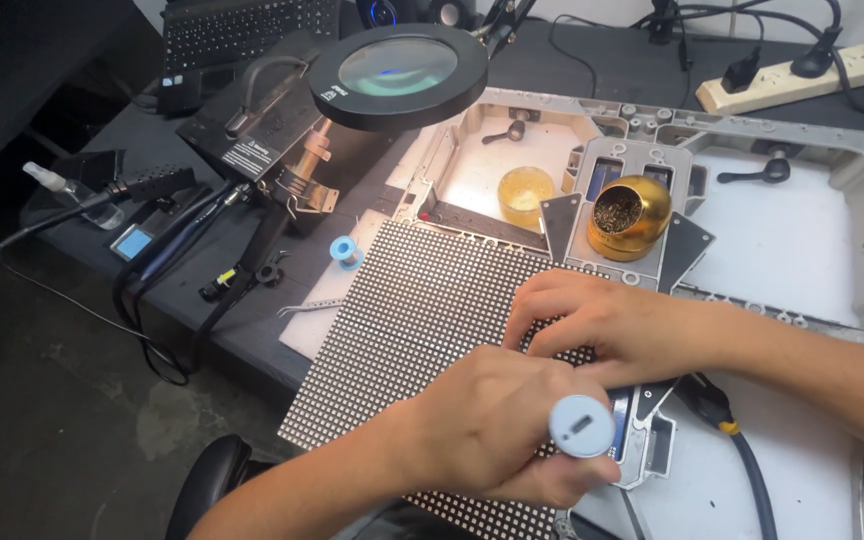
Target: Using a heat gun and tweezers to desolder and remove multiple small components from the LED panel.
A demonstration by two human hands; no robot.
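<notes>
Head view, looking down at a cluttered dark tabletop (102, 250). A black panel studded with a fine grid of tiny dots (422, 320) lies tilted across a pale metal frame (852, 150), near the front edge. The left hand (492, 425) rests on the panel's lower right part, its fingers (552, 480) curled shut around a tool with a round pale blue end cap (582, 426); the tool's tip is hidden under the hand. The right hand (607, 325) lies just behind it, fingers pressed flat and slightly spread on the panel, holding nothing.

Beyond the hands sit a gold ball-shaped holder of brass wool (630, 215), a small jar of amber paste (525, 193), a round magnifier lamp (399, 72) and a blue solder spool (344, 250).

To work well here, the flat hand should likely keep the panel from sliding while the tool hand stays braced against it.
</notes>
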